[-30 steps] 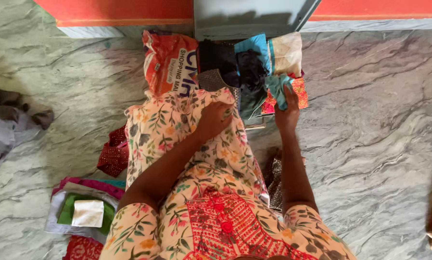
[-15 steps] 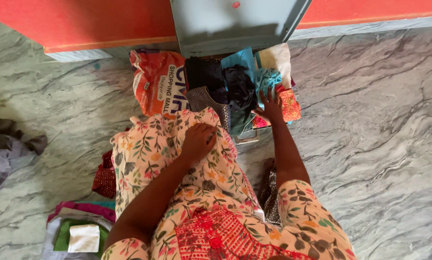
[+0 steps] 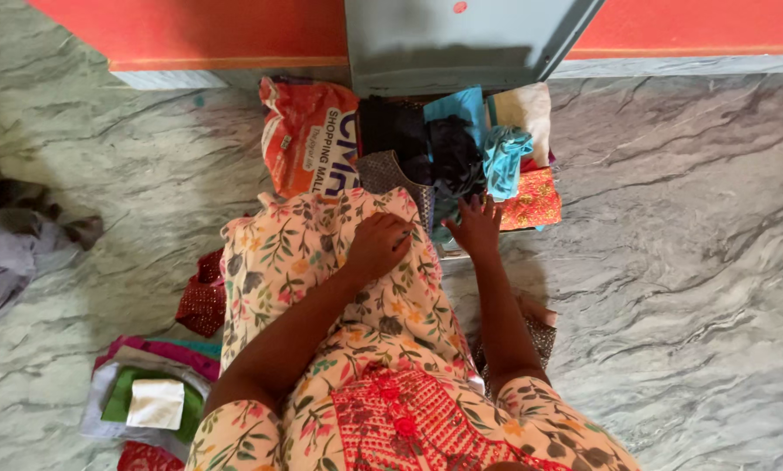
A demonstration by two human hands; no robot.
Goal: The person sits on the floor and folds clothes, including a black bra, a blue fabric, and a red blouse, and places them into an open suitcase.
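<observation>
Marble floor (image 3: 688, 262) carries the sorting: the left hand (image 3: 378, 246) presses loosely curled on a floral garment (image 3: 278, 262) at centre, the right hand (image 3: 474, 227), fingers spread and empty, touches dark cloth at one o'clock. Beyond, at twelve, an open box (image 3: 461, 44) holds a turquoise cloth (image 3: 503, 161); lifting a piece would need a pinch.

Cream floral cloth (image 3: 313, 262), orange bag (image 3: 309, 135), teal cloth (image 3: 503, 161), grey-green marbled floor (image 3: 670, 218).

floral garment (image 3: 304, 262) crumpled on lap, clothes pile (image 3: 461, 157)
</observation>
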